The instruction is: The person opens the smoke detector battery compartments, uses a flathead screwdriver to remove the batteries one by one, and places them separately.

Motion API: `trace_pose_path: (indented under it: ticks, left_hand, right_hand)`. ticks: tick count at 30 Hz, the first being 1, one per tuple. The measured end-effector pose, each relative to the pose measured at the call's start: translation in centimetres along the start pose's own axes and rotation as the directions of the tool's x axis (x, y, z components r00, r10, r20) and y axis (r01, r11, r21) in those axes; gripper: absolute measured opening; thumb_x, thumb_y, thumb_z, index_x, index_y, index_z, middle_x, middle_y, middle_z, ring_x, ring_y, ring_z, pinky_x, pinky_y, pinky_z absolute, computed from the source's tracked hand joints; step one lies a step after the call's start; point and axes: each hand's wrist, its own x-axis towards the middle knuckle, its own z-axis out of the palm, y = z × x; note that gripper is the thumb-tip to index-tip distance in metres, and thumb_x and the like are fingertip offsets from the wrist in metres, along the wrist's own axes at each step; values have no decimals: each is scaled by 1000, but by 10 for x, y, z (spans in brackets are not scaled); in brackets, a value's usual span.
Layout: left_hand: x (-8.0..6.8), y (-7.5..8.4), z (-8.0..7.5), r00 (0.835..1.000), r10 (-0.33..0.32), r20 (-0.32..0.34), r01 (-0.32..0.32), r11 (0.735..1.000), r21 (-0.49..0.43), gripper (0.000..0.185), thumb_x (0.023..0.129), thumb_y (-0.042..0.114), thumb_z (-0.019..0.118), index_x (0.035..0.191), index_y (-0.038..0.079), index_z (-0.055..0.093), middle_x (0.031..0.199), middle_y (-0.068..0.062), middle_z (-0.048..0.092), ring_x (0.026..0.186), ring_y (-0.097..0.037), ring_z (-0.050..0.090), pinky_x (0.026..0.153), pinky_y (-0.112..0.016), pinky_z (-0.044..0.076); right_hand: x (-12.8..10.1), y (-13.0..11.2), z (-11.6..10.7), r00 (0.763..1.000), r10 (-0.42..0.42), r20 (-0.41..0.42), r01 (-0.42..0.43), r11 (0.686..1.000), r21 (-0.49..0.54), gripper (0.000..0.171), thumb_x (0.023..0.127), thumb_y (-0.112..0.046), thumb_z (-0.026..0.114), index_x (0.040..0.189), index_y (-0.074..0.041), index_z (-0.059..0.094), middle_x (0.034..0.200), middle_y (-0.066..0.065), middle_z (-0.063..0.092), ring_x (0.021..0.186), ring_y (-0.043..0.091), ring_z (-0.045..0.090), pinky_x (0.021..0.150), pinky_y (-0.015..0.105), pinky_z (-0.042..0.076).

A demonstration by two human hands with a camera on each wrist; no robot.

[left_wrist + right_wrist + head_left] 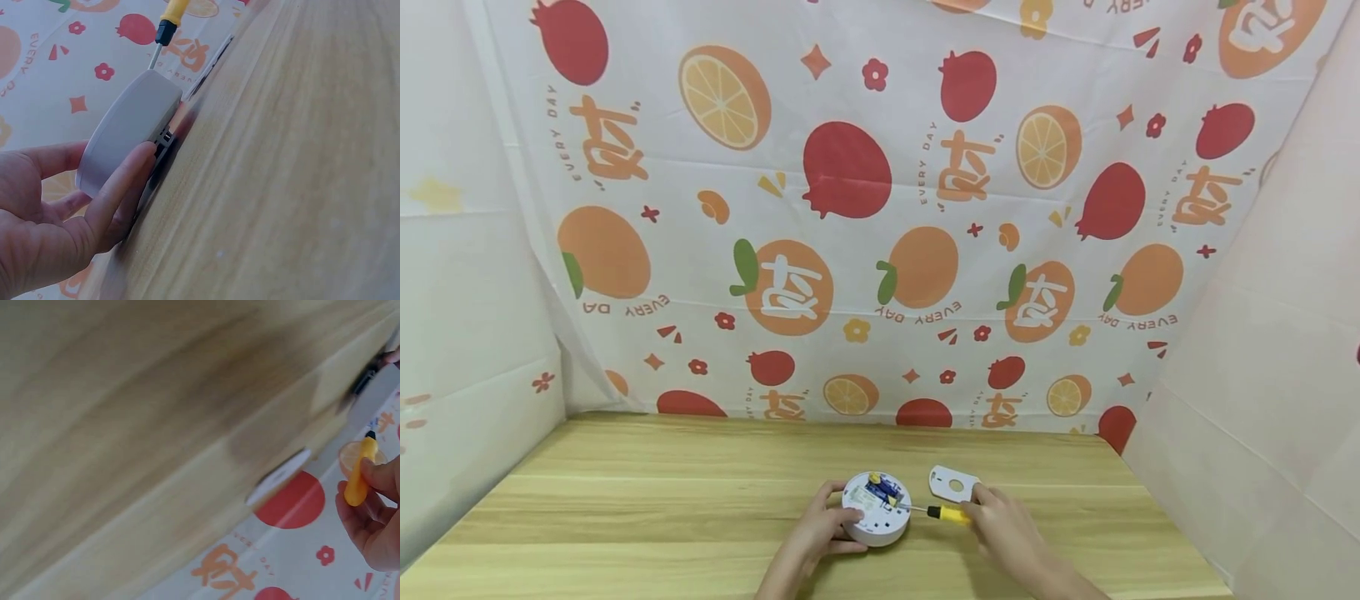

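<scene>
A round white device (886,528), which looks like a smoke detector, is held by my left hand (822,523) at its left side. Its upper face has an open recess with blue batteries (886,487) in it. In the left wrist view, my fingers and thumb span the rim of the device (128,128), which is tilted near the table. My right hand (1011,533) grips the yellow-and-black handle of a screwdriver (953,516). The metal shaft points left, its tip at the lower edge of the battery recess. In the right wrist view, the thumb and fingers close round the handle (360,478).
A flat white plate (941,481) with a round hole lies on the wooden table (685,508), just beyond my right hand. Behind the table hangs a fruit-patterned cloth (850,275), and pale cloth walls (1262,375) enclose both sides.
</scene>
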Motion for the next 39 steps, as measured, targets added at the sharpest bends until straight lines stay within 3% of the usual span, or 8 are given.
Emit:
trace_pose_path:
  ticks: [4, 12, 18, 26, 39]
  left_hand:
    - [-1, 1, 1, 1000, -2, -5, 2, 1000, -1, 54, 82, -6, 54, 127, -10, 25, 93, -26, 50, 70, -30, 61, 63, -43, 56]
    - [-2, 3, 1, 1000, -13, -3, 13, 1000, -5, 54, 82, -6, 53, 127, -9, 24, 92, -25, 49, 70, -30, 61, 63, -43, 56]
    - [-3, 4, 1, 1000, -24, -7, 24, 1000, 13, 54, 83, -5, 53, 128, -8, 25, 89, -25, 51, 71, -31, 61, 63, -42, 56]
    - [-4, 5, 2, 1000, -26, -4, 26, 1000, 3, 54, 83, -4, 53, 129, -8, 25, 91, -25, 50, 72, -31, 61, 63, -42, 56]
    - [-5, 4, 2, 1000, -30, -3, 29, 1000, -9, 54, 84, -4, 53, 129, -9, 24, 93, -27, 48, 75, -32, 61, 64, -42, 56]
  right_hand:
    - [-4, 1, 5, 1000, 24, -12, -23, 998, 53, 23, 61, 1, 76, 82, -8, 71, 75, -2, 52, 65, 14, 53, 46, 18, 42]
    - [-9, 3, 13, 997, 75, -18, -70, 981, 181, 26, 61, 6, 73, 84, -5, 72, 71, -6, 48, 57, 3, 39, 45, 16, 37]
    - [-11, 3, 17, 991, 125, 45, -132, 958, 255, 24, 65, 7, 71, 87, -4, 72, 73, -7, 47, 58, 2, 39, 46, 16, 38]
    - [-12, 2, 17, 982, 162, 98, -185, 934, 305, 21, 68, 4, 74, 88, -3, 71, 75, -7, 50, 60, 2, 41, 48, 17, 40]
    - [-15, 1, 19, 973, 209, 95, -229, 915, 331, 22, 69, 2, 74, 91, 1, 70, 82, -3, 55, 63, 3, 45, 50, 20, 42]
